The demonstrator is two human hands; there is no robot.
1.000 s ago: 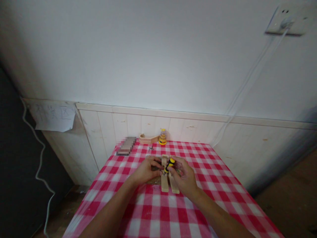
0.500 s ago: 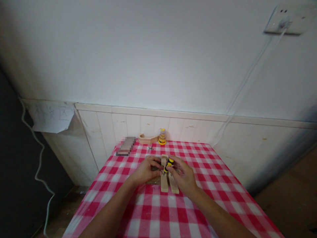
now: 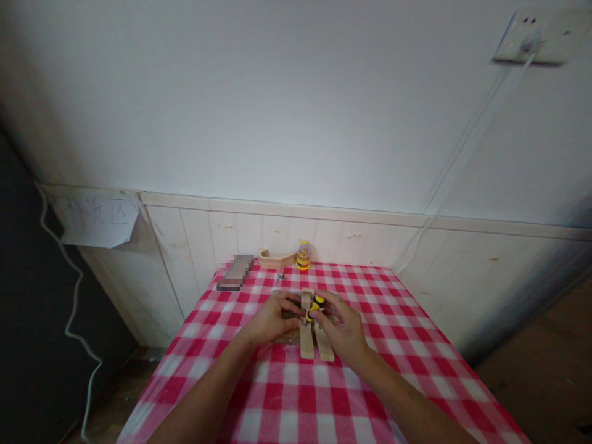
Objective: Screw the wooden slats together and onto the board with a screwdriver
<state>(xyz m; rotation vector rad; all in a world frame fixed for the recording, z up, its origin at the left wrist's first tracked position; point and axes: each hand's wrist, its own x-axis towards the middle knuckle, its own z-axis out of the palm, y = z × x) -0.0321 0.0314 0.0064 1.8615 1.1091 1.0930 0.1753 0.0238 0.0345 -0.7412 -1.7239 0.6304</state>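
Observation:
My right hand (image 3: 345, 324) is closed round a short yellow-and-black screwdriver (image 3: 317, 303), which tilts down to the left over pale wooden pieces. My left hand (image 3: 275, 317) is beside the screwdriver's lower end, thumb and fingers pinched together; what they hold, if anything, is too small to make out. Under the hands lie one pale wooden strip (image 3: 307, 345) and, to its right, a second wooden strip (image 3: 326, 351). Beneath them, a brown board (image 3: 287, 338) is partly hidden by my left hand.
At the table's back stand a curved wooden piece (image 3: 276, 260) and a yellow-based clear container (image 3: 303, 256). Small dark metal bits (image 3: 282, 277) lie before them. A blurred-out flat object (image 3: 235, 273) rests back left. A red-and-white checked cloth (image 3: 287, 401) covers the table, which meets the wall.
The screwdriver and the fingers of my right hand have shifted very slightly. My left hand and the wooden pieces stay in place.

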